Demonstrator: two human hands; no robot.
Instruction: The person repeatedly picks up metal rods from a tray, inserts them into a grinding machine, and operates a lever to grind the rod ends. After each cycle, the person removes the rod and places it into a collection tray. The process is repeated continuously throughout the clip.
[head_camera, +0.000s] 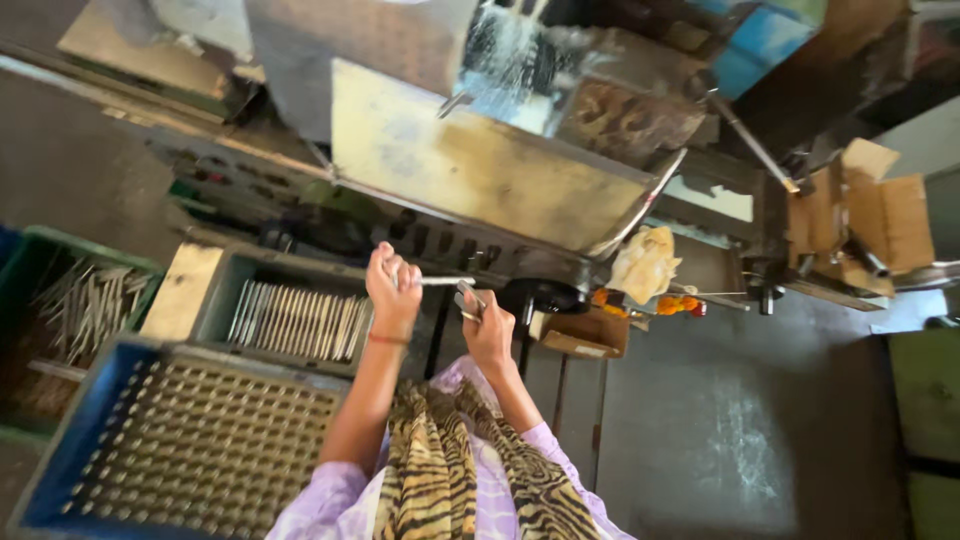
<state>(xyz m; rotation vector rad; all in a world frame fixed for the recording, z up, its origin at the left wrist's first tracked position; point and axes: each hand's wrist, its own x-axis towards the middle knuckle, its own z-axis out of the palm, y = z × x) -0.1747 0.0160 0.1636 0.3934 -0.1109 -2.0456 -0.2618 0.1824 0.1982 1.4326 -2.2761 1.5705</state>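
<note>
My left hand (392, 290) is closed around a thin metal rod (443, 281) that points right towards the machine. My right hand (487, 328) sits just to its right and grips another short metal piece (468, 297) near the rod's tip. Both hands hover in front of a large worn metal machine (480, 170) with a sloped steel panel. Below my left hand a grey-green crate (215, 300) holds a row of similar metal rods (300, 322) laid side by side. My striped scarf and lilac sleeves fill the bottom centre.
A blue perforated crate (180, 440) is at lower left, and a green crate (30, 262) with loose rods at far left. A small cardboard box (585, 335) and crumpled cloth (645, 262) sit by the machine. Cardboard cartons (865, 215) are at right. Grey concrete floor (720, 420) at lower right.
</note>
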